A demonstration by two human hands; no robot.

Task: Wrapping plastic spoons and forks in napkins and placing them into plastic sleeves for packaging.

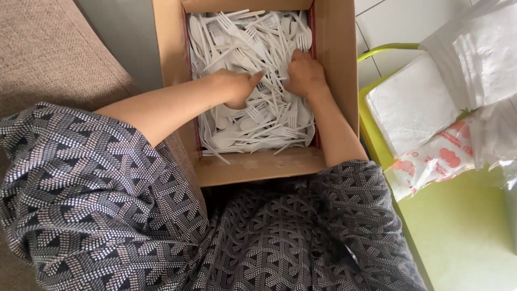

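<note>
A brown cardboard box [253, 167] lies open in front of me, filled with a heap of white plastic forks and spoons [242, 37]. Both my hands are down in the heap. My left hand [235, 86] is curled with its fingers gripping some of the white cutlery near the middle of the box. My right hand [305, 73] presses into the pile by the box's right wall, fingers bent among the forks. What lies under the fingers is hidden. My patterned black-and-white sleeves fill the lower part of the view.
A yellow-green stool or table [463, 226] stands to the right, bearing stacks of white paper napkins [412, 102] in clear plastic wrap and a printed packet [436, 161]. A brown fabric sofa [48, 59] is on the left. White floor tiles show behind the box.
</note>
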